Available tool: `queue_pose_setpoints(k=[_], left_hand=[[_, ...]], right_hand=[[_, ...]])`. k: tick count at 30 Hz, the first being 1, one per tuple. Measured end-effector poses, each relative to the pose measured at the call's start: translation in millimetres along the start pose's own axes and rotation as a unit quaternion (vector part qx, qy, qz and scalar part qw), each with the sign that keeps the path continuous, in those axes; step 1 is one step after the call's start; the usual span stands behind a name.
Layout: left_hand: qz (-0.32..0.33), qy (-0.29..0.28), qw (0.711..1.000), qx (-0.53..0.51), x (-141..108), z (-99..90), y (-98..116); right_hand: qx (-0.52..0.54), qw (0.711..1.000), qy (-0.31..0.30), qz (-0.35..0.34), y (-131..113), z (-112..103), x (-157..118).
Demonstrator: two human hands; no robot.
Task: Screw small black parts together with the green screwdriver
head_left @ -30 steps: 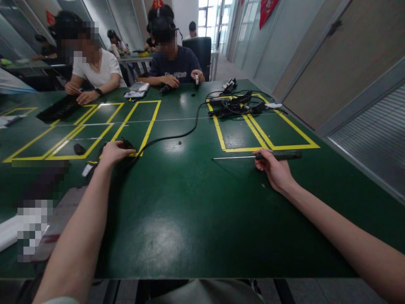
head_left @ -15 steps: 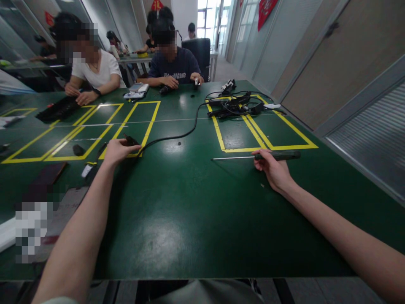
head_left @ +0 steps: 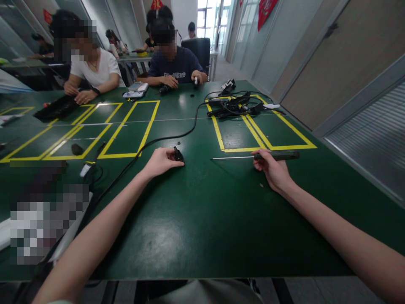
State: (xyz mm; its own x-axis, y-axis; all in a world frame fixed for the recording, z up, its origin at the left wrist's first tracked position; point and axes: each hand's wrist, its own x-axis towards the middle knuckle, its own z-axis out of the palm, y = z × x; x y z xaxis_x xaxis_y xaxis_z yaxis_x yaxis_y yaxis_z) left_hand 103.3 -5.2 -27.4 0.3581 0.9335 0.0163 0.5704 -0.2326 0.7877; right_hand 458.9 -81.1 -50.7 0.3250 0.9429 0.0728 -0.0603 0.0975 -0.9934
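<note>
Between the thumb and fingers of my left hand (head_left: 163, 161) is a small black part (head_left: 178, 155), held just above the green table (head_left: 202, 219). Its exact kind is too small to make out. My right hand (head_left: 272, 169) grips a screwdriver (head_left: 284, 156) by its dark handle. The thin metal shaft points left, and its tip is apart from the black part. A black cable (head_left: 171, 137) runs behind my left hand and on past my left forearm.
Black parts and cables (head_left: 232, 105) lie tangled inside yellow tape outlines at the back right. A dark lump (head_left: 76, 149) and a small tagged item (head_left: 86, 169) lie on the left. Across the table, two people (head_left: 95, 71) handle parts.
My left hand has moved right with the small black part, from the yellow tape outline toward the table's middle. My right hand and the screwdriver have stayed nearly still.
</note>
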Motion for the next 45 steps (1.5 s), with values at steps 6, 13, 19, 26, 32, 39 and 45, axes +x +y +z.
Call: queue_pose_setpoints(k=[6,13,19,26,32,39,45], left_hand=[[0.082,0.005,0.996,0.015,-18,40.3,5],[0.09,-0.008,0.996,0.007,-27,39.6,10],[0.053,-0.075,0.986,-0.139,-21,27.7,2],[0.062,-0.064,0.985,-0.145,-24,31.7,5],[0.061,-0.07,0.975,-0.201,-25,38.9,6],[0.065,-0.104,0.976,-0.177,-27,41.8,13],[0.075,-0.105,0.977,-0.168,-25,43.1,14]], right_hand=[[0.004,1.0,0.003,0.004,-1,1,0],[0.006,1.0,0.01,-0.002,0,2,0],[0.004,1.0,0.005,-0.009,-1,1,-1],[0.04,0.999,0.018,-0.031,-12,6,-5],[0.047,0.995,0.021,-0.081,-33,11,-7],[0.004,0.981,0.013,-0.196,-79,39,-3],[-0.042,0.966,-0.025,-0.255,-87,61,3]])
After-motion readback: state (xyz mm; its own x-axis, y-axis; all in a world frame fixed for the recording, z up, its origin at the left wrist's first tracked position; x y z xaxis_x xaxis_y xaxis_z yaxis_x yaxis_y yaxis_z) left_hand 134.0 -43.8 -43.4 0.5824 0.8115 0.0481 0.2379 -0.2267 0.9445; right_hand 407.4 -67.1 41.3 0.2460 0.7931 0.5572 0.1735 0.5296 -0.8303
